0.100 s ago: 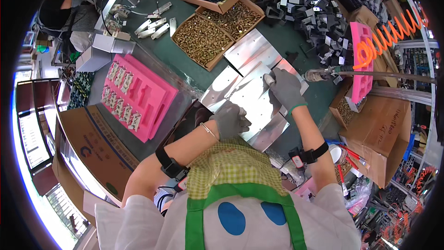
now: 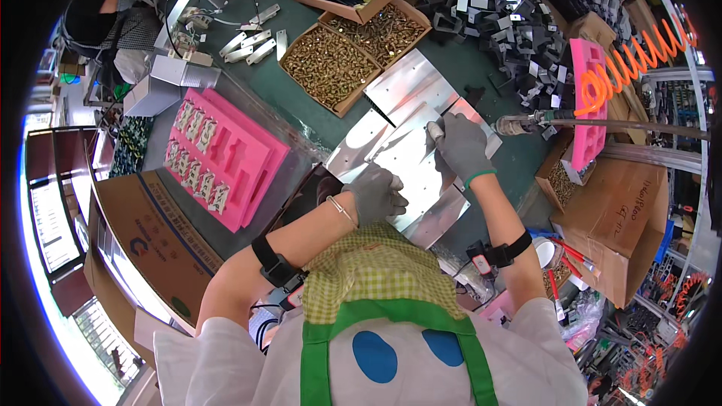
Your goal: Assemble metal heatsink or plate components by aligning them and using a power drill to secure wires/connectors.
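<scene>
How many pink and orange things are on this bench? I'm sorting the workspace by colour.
Pink foam trays: 2, one left of the metal sheets, one at the right by the hose.
Orange coiled hose: 1.
Total: 3.
Both gloved hands, left hand and right hand, rest on the shiny metal sheets, not on these.

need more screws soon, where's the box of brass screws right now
In the head view the box of brass screws sits on the green table up and left of centre, beyond the shiny metal plates, right of the pink foam tray.
</scene>
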Motion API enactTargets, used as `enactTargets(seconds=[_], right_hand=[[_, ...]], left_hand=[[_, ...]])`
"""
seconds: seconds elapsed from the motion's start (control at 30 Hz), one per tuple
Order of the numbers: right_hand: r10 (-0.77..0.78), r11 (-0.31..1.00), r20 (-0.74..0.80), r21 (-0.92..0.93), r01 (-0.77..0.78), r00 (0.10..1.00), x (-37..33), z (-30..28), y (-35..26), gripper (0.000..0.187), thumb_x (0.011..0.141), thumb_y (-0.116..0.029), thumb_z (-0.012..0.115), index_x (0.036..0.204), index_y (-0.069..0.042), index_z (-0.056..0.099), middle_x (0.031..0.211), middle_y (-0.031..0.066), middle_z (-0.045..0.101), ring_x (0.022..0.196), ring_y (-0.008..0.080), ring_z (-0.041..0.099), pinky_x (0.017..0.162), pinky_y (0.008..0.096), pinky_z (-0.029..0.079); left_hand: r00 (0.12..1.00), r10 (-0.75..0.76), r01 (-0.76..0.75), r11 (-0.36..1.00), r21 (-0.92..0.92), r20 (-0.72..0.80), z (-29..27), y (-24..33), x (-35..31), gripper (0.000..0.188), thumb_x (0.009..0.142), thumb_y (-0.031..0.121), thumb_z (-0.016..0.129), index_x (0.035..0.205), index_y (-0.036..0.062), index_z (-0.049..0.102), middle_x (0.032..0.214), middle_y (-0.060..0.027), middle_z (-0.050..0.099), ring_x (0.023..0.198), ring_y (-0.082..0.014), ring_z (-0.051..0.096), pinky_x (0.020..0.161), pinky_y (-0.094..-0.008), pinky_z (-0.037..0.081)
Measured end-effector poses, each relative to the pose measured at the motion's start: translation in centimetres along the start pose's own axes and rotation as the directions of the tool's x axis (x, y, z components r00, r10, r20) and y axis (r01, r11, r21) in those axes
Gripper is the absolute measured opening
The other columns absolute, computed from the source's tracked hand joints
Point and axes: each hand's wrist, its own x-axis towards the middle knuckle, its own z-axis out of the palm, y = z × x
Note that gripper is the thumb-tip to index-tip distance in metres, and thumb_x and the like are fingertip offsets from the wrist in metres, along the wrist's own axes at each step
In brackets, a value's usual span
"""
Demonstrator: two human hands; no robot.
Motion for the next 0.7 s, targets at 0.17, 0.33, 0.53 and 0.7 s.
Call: enactTargets(seconds=[0.17, 0.33, 0.53, 0.7], right_hand=[[0.034, 0.987, -0.046, -0.158, -0.041, 0.998, 0.0, -0.9, -0.3, 0.039, 0.091, -0.043, 0.049, 0.095, -0.006, 0.059, 0.09, 0.0108, 0.062, 0.081, 0.0272, 0.064, 0.071, 0.0383, 0.051], [-0.003, 0.992, -0.187, -0.122, -0.02, 0.982, -2.5, -4.5, -0.5, 0.038, 0.09, -0.043, 0.053, 0.094, -0.005, 0.057, 0.091, 0.0117, 0.061, 0.084, 0.0279, 0.063, 0.071, 0.0387, 0.051], [-0.01, 0.995, -0.538, 0.079, 0.062, 0.843, -10.0, -7.2, -0.2, 0.046, 0.084, -0.037, 0.064, 0.109, -0.001, 0.054, 0.098, 0.0184, 0.057, 0.086, 0.0357, 0.059, 0.071, 0.043, 0.049], [0.131, 0.968, -0.69, 0.244, 0.059, 0.711, -13.7, -7.7, -1.2, 0.055, 0.079, -0.033, 0.072, 0.116, 0.002, 0.051, 0.102, 0.0216, 0.055, 0.089, 0.0382, 0.057, 0.073, 0.0419, 0.048]], left_hand=[[0.998, -0.017, 0.014, 0.998, -0.058, -0.056, 0.6, 0.6, -1.1, 0.008, 0.083, 0.003, 0.047, 0.09, 0.0027, 0.05, 0.096, -0.016, 0.052, 0.098, -0.0356, 0.056, 0.089, -0.0526, 0.045], [0.987, 0.129, -0.135, 0.989, 0.054, 0.093, 2.3, -0.4, -5.1, 0.022, 0.083, 0.005, 0.052, 0.105, 0.0029, 0.051, 0.103, -0.011, 0.056, 0.095, -0.0252, 0.058, 0.085, -0.0399, 0.048], [0.755, 0.654, -0.613, 0.675, 0.411, 0.054, 5.5, -3.4, -8.2, 0.055, 0.084, -0.003, 0.052, 0.135, -0.0048, 0.032, 0.12, -0.0124, 0.049, 0.108, -0.0212, 0.047, 0.095, -0.0329, 0.039], [0.713, 0.685, -0.481, 0.322, 0.816, 0.15, 5.9, -1.9, -9.4, 0.05, 0.083, 0.003, 0.054, 0.128, -0.0061, 0.033, 0.106, -0.0126, 0.047, 0.099, -0.0178, 0.045, 0.091, -0.0295, 0.037]])
